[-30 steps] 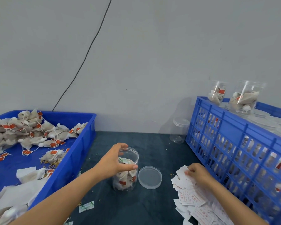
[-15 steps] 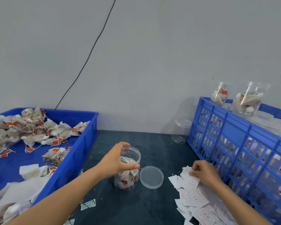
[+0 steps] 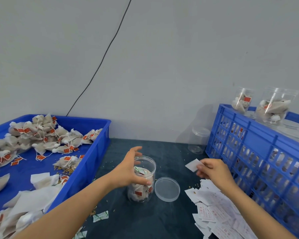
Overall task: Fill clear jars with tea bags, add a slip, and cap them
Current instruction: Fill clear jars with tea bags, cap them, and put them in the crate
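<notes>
The jar [image 3: 141,180] stands upright and uncapped on the dark bench [image 3: 145,219], partly filled with tea bags [image 3: 139,188]. My left hand [image 3: 129,171] curls round its upper wall, thumb on the near side and fingers over the far rim. Its lid [image 3: 167,189] lies flat just beside it on the right. My right hand [image 3: 212,170] is lifted above the bench, its grip pinched on one white slip [image 3: 193,165] between thumb and fingertips. Below it, the pile of slips [image 3: 217,211] spreads over the bench. A blue tray [image 3: 86,169] of loose tea bags sits to the left. A blue crate [image 3: 259,149] stands to the right, with two filled jars [image 3: 273,107] on top and an empty jar [image 3: 198,140] beside it.
</notes>
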